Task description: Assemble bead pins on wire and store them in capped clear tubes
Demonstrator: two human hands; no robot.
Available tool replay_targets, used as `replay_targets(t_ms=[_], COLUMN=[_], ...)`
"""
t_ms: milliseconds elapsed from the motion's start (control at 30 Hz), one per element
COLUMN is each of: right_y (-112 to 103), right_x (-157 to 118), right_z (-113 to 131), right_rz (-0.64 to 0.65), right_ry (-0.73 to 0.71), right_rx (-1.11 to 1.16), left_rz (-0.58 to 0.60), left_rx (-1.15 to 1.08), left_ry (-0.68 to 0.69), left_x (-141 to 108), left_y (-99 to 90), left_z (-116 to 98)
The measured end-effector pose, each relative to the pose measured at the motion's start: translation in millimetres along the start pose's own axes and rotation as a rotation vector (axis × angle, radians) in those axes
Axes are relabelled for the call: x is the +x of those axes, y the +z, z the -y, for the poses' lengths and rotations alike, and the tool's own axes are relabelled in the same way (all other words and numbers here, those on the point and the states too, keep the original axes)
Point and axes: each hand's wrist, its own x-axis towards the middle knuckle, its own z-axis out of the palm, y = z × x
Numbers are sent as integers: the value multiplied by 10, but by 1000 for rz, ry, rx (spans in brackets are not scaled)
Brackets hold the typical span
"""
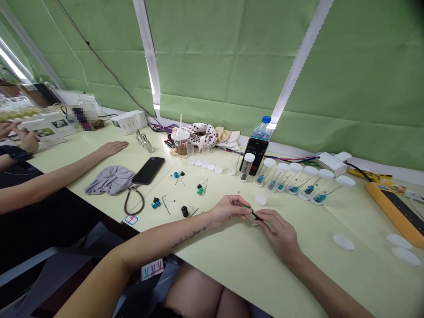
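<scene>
Over the table front, my left hand and my right hand meet fingertip to fingertip. My left hand pinches a small green part with thin metal wire beside it. Between the fingertips of my right hand is a small black part, touching or close to the green one; whether they are joined I cannot tell. A bent metal rod shows just below the fingers. To the left lie similar loose parts: a green and black one, a blue one and a black one, with bent metal rods.
Several capped clear tubes holding blue parts stand behind my right hand. A phone showing a timer leans on a water bottle. White caps and an orange power strip lie right. Another person's arm rests left.
</scene>
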Motion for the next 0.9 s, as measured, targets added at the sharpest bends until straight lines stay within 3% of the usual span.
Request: replay_targets(t_ms=[900], right_y=[-31], right_x=[10], right_z=[48], right_rz=[-24], right_ry=[-35], right_rx=[-34], left_rz=[-37], left_rx=[55], left_ry=[58], left_x=[-39], left_y=[33], left_z=[10])
